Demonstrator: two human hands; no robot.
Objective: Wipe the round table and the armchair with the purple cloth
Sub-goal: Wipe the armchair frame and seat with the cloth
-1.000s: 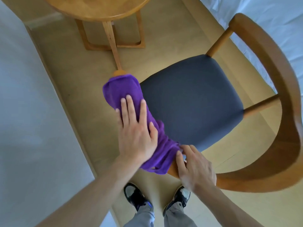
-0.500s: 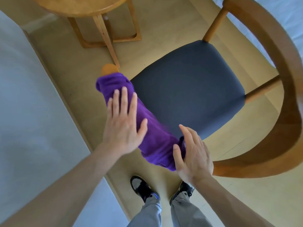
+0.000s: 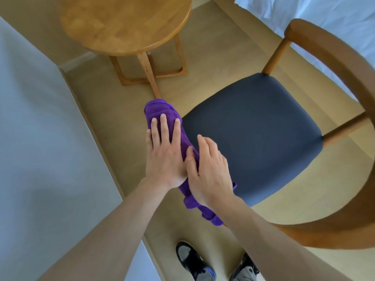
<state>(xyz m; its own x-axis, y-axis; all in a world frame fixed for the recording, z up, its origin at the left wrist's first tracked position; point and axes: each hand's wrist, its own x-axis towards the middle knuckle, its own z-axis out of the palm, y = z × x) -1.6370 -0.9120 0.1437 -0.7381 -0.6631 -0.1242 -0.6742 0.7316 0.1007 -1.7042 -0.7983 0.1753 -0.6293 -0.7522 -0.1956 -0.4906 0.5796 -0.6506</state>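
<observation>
The purple cloth (image 3: 160,110) is draped along the near left armrest of the wooden armchair (image 3: 343,63), hiding that armrest. My left hand (image 3: 165,151) lies flat on the cloth with straight fingers, pressing its front half. My right hand (image 3: 210,171) lies beside it, palm down on the cloth's rear half, thumb against my left hand. The chair's dark grey seat (image 3: 253,134) lies just right of both hands. The round wooden table (image 3: 125,23) stands at the top left, beyond the armrest's tip.
A white wall or panel (image 3: 40,149) runs along the left, close to the armrest. A white bed sheet (image 3: 324,19) fills the top right behind the chair. My shoes (image 3: 192,260) stand on the beige floor below the armrest.
My right hand has slid forward from the cloth's rear end onto its top, next to my left hand. The cloth's front now covers the armrest tip. The view has tilted up towards the table.
</observation>
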